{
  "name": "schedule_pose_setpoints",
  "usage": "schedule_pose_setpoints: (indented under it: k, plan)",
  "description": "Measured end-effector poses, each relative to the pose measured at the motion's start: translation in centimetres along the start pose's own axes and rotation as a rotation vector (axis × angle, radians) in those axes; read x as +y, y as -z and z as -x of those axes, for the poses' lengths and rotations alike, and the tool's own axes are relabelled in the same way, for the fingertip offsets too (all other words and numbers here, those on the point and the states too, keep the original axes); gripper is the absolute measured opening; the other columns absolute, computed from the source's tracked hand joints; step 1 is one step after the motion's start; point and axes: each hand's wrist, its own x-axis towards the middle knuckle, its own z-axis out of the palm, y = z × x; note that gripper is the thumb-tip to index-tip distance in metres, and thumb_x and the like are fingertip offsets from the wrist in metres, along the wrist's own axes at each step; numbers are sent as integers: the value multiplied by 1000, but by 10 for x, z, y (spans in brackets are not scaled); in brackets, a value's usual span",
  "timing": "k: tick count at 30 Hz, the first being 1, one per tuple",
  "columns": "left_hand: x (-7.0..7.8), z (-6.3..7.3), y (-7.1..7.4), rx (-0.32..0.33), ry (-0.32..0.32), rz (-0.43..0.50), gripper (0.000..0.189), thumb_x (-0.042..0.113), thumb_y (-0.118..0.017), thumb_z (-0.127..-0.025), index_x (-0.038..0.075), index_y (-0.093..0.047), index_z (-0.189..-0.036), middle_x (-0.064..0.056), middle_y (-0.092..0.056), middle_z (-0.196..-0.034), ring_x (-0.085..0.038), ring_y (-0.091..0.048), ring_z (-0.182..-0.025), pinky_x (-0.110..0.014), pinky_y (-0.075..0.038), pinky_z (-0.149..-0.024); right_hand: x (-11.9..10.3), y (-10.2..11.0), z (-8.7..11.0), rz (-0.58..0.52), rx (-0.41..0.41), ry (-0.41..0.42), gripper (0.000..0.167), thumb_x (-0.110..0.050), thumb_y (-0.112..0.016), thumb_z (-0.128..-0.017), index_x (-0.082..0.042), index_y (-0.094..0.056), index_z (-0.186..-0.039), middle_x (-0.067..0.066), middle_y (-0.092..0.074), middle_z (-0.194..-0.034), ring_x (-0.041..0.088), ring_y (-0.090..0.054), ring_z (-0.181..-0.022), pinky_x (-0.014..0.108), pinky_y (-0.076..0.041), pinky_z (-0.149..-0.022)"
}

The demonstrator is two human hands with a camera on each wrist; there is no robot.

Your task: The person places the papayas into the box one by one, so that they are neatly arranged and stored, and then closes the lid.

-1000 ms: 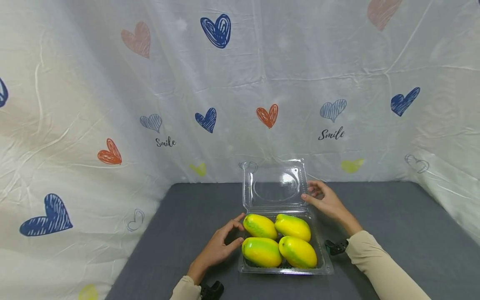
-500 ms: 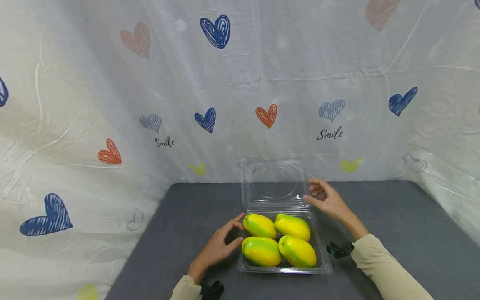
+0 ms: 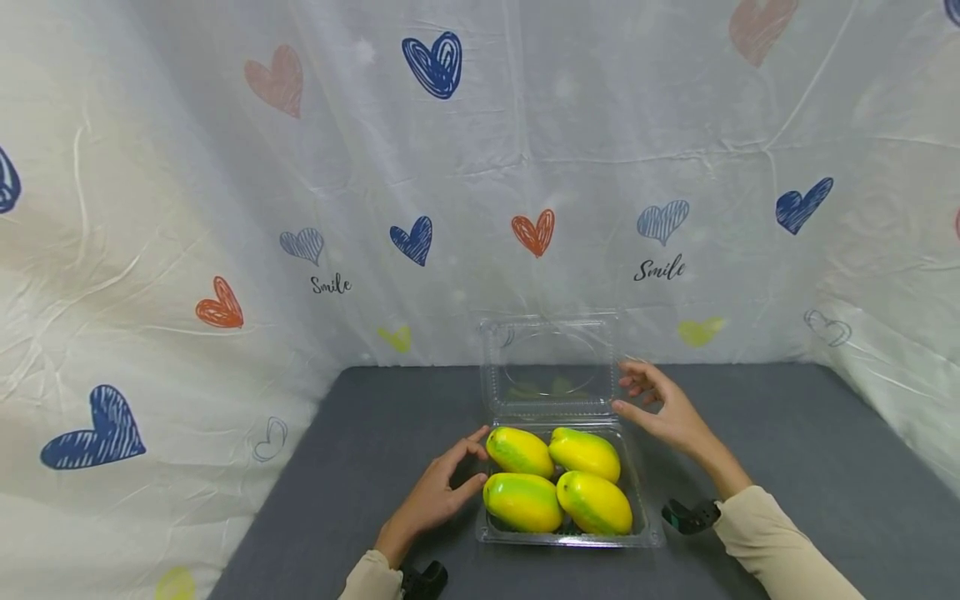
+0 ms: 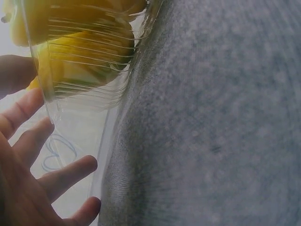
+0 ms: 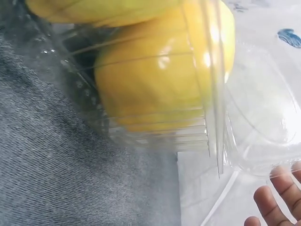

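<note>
A clear plastic clamshell container (image 3: 572,540) sits on the grey table with its hinged lid (image 3: 551,400) raised at the back. Several yellow-green mangoes (image 3: 522,503) fill its base in two rows. My left hand (image 3: 437,493) is at the container's left side, fingers spread; in the left wrist view its thumb and fingertips (image 4: 33,101) meet the clear rim. Beside the lid's right edge is my right hand (image 3: 663,408), its fingers loosely bent and holding nothing. The right wrist view shows its fingertips (image 5: 265,197) near the lid's edge, with most of that hand out of frame.
Behind the table (image 3: 772,467) hangs a pale curtain (image 3: 465,167) printed with hearts and the word Smile. It also runs along both sides. Dark bands (image 3: 692,515) are worn on both wrists, below beige sleeves.
The lid has tilted slightly farther back. My right hand has drawn a little to the right and down from the lid's edge. The left hand and the mangoes have stayed in place.
</note>
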Motion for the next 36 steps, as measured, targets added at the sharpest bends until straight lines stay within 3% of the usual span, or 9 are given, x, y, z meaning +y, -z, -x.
schedule_pose_setpoints:
  k: [13,26,33,36]
  plan:
    - [-4,0,0,2,-29,-18,23,31,-62,-102,18,-55,-121,6,-34,-165,-27,-32,-155,-66,-27,-120,-7,2,17,29,59,73,62,-13,-79,-89,-13,-53,-144,12,-67,-130,17,-60,-109,31,-46,-90]
    - [-4,1,-1,1,-31,-9,22,29,-62,-103,19,-55,-121,8,-34,-165,-27,-30,-155,-66,-26,-120,-10,3,36,11,55,96,53,-9,-79,-87,-11,-59,-137,10,-68,-128,3,-59,-113,19,-44,-93]
    - [-2,1,-1,1,-37,-4,21,27,-62,-103,19,-55,-121,4,-35,-166,-27,-30,-155,-68,-25,-120,-9,4,46,-17,49,116,43,-4,-78,-86,-7,-63,-127,12,-67,-126,-2,-57,-114,20,-46,-93]
    - [-2,1,-1,6,-41,-12,21,27,-62,-103,19,-55,-120,3,-35,-166,-28,-31,-155,-68,-25,-120,-11,4,50,-18,33,91,43,-5,-78,-87,-8,-63,-127,12,-67,-127,0,-58,-113,27,-49,-94]
